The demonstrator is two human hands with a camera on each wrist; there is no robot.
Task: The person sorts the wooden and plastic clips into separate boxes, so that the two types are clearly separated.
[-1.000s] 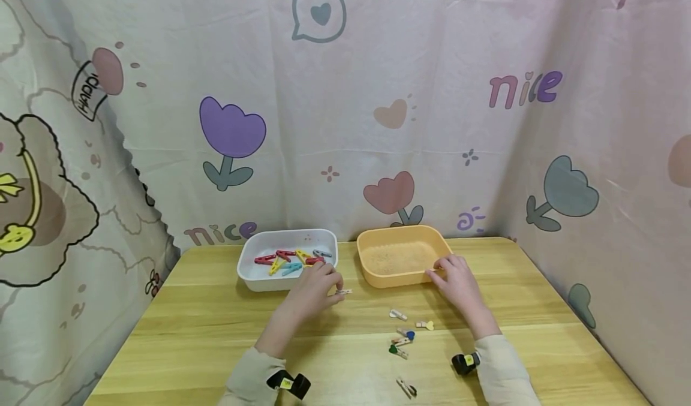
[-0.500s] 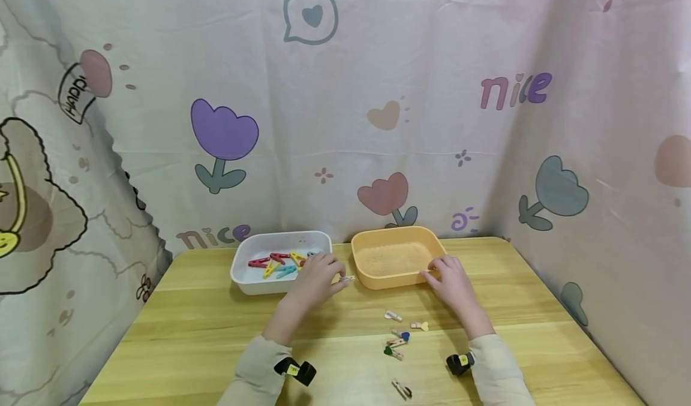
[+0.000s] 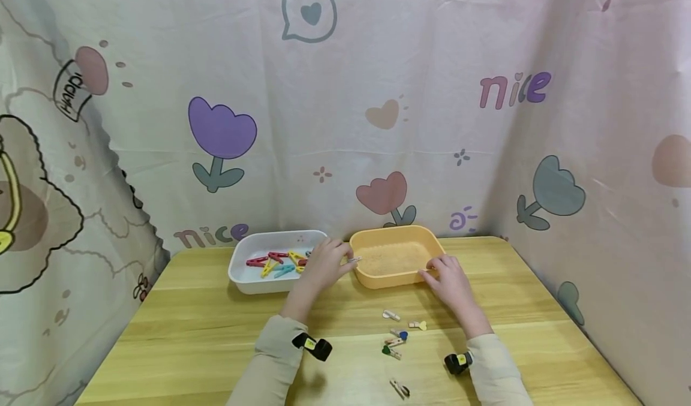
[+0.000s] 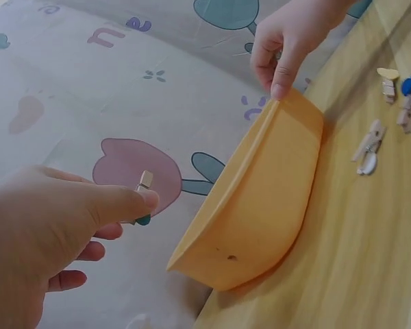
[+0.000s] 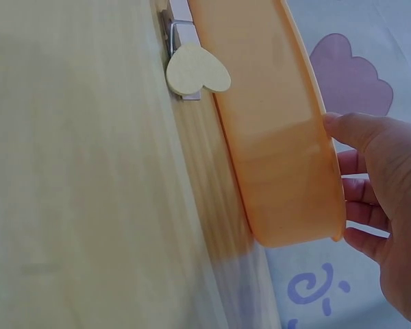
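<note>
Left hand (image 3: 326, 267): thumb and fingers pinch a small pale wooden clothespin with a green ornament (image 4: 146, 179).
Clothespin to tray: held at the left end of a rectangular orange plastic tray (image 3: 390, 282) — in the head view its tip overlaps the rim; in the left wrist view it is apart from the wall.
Clothespin's long axis: roughly crosswise in the head view, free end pointing right, toward the tray's inside.
Nearer hand: the left; the right hand (image 3: 450, 280) grips the rim near the front right corner.
Hidden: the clothespin's middle, under the thumb — and the right end of a rectangular white plastic tray (image 3: 264, 286).
Hard to tell: whether the clothespin clears the rim.
</note>
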